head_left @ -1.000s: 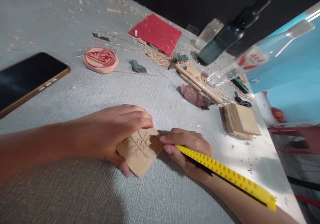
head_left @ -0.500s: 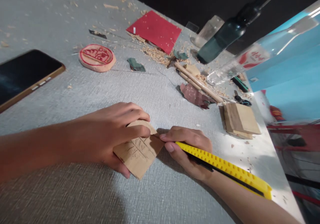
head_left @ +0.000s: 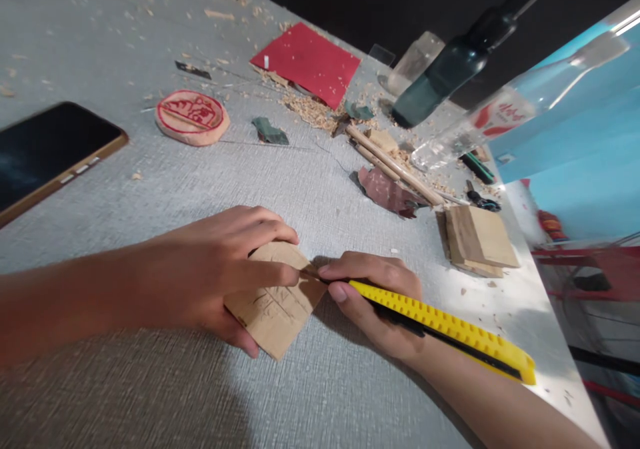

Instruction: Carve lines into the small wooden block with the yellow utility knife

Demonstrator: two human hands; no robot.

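Observation:
A square wooden block (head_left: 280,309) with dark lines drawn on its top face sits low in the middle of the head view. My left hand (head_left: 240,265) is closed around it, thumb at the near edge and fingers over the far side. The left index finger stretches across the top, close to the blade. My right hand (head_left: 377,295) pinches a yellow utility knife (head_left: 440,322) near its front end. Its blade meets the block's top by the right corner. How deep the tip goes cannot be seen. The knife's yellow body slants back over my right wrist.
A phone (head_left: 55,155) lies at left, near a round wood slice (head_left: 193,117) with a red drawing. Red paper (head_left: 310,62), wood shavings (head_left: 317,112), sticks (head_left: 393,165) and sandpaper (head_left: 385,192) lie beyond. Bottles (head_left: 440,79) stand behind; stacked wood blocks (head_left: 480,239) are at right.
The knife's rear end has dropped slightly and shifted left. My left index finger has straightened toward the blade. The block stays in nearly the same place.

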